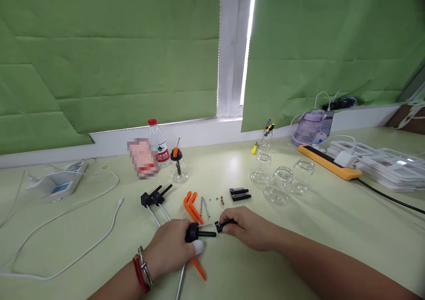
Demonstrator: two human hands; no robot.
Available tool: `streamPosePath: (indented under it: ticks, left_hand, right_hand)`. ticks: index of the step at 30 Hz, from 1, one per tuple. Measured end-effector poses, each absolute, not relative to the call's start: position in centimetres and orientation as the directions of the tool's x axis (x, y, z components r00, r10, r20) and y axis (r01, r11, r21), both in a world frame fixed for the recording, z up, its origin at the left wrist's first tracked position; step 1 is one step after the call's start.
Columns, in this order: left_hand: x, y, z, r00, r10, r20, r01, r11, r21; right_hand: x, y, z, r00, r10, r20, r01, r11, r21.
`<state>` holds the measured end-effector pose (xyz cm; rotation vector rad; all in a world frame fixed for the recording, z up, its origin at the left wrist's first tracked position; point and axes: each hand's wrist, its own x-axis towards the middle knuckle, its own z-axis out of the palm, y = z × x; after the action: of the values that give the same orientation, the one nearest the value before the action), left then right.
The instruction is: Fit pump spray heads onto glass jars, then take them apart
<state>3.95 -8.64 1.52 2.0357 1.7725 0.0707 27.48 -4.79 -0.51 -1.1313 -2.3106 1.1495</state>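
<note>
My left hand [177, 243] is closed around a tool with a black plastic head [191, 232], a black peg, an orange handle [198, 269] and a metal rod [180, 283]. A thin metal screw or pin [205, 225] sticks out of the head toward the right. My right hand [239, 225] pinches a small black plastic piece [219, 227], its end just beside the tip of the peg. Beyond the hands lie orange levers [191, 206], two long screws [205, 206], small brass-coloured parts [222, 200] and black pieces with springs [239, 194].
Two black-headed rods [152, 198] lie left of the levers. Glass jars [283, 185] stand at right, one jar [180, 171] with a screwdriver at centre. A water bottle [158, 143], white cable [99, 247], orange power strip [328, 162] and stacked plastic cases [392, 167] surround the work.
</note>
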Motion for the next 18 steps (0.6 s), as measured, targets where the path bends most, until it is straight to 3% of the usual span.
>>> streamPosePath:
  ticks: [10,18]
  left_hand:
    - [3.6,-9.0,1.8,0.283,0.931,-0.231,0.912,-0.187,0.364]
    - [3.5,-8.8,1.6,0.285,0.934,-0.215,0.913,-0.196,0.358]
  right_hand:
    - [28.8,-4.1,-0.8,-0.651,0.739,-0.175,0.560,0.312,-0.767]
    - [26.5,-4.1,-1.3,-0.461,0.887,0.041,0.729,0.404,-0.552]
